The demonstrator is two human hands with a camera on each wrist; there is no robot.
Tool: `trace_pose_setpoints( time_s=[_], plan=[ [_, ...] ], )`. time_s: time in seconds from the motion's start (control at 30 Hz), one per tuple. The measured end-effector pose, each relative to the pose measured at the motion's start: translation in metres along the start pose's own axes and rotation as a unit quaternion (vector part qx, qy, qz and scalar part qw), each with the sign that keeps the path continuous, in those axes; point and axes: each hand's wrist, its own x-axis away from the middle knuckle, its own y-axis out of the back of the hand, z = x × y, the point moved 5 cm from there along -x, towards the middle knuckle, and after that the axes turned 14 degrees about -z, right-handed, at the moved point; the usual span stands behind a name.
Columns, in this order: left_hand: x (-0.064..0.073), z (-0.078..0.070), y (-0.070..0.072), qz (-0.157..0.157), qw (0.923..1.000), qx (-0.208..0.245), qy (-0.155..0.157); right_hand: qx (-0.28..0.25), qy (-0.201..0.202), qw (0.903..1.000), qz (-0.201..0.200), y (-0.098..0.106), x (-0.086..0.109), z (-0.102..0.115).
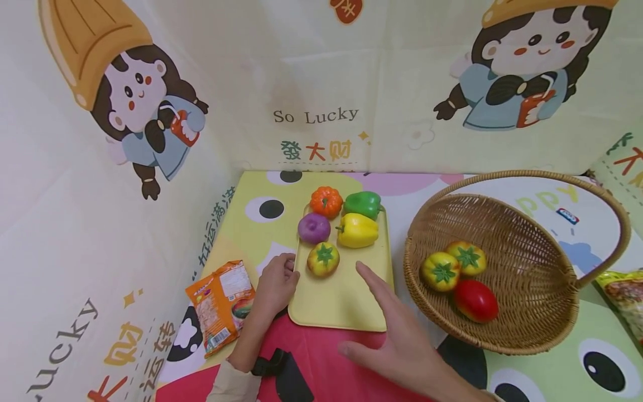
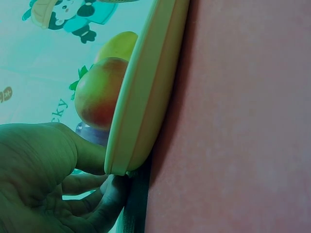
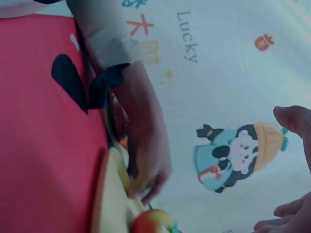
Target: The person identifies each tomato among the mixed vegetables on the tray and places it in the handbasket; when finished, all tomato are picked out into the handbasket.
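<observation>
A pale yellow tray (image 1: pixel 341 304) lies on the patterned cloth in the head view. It bears an orange pumpkin (image 1: pixel 326 202), a green bell pepper (image 1: pixel 363 205), a yellow bell pepper (image 1: pixel 358 230), a purple onion (image 1: pixel 314 228) and a yellow-red fruit with a green star-shaped top (image 1: pixel 323 259). At the tray's left edge, my left hand (image 1: pixel 277 283) pinches the rim, thumb on the inner side and fingers outside, as the left wrist view shows. My right hand (image 1: pixel 402 340), fingers spread and holding nothing, hovers by the tray's lower right corner.
Right of the tray stands a wicker basket (image 1: pixel 532 279) with a tall handle, holding two yellow fruits (image 1: pixel 440 272) with green tops and a red one (image 1: pixel 476 301). An orange snack packet (image 1: pixel 221 307) lies left; another packet (image 1: pixel 625 301) is at the far right.
</observation>
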Motion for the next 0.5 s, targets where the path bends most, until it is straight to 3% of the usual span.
trace_pose_setpoints(
  time_s=[0.2,0.5],
  plan=[
    [0.000,0.000,-0.001,-0.004,0.9999,-0.001,-0.012,-0.028,-0.023,0.9985,-0.042,-0.026,-0.012,-0.006],
    [0.000,-0.001,0.000,-0.003,0.9999,0.002,-0.011,-0.014,-0.030,0.9964,-0.078,-0.051,-0.032,-0.015]
  ],
)
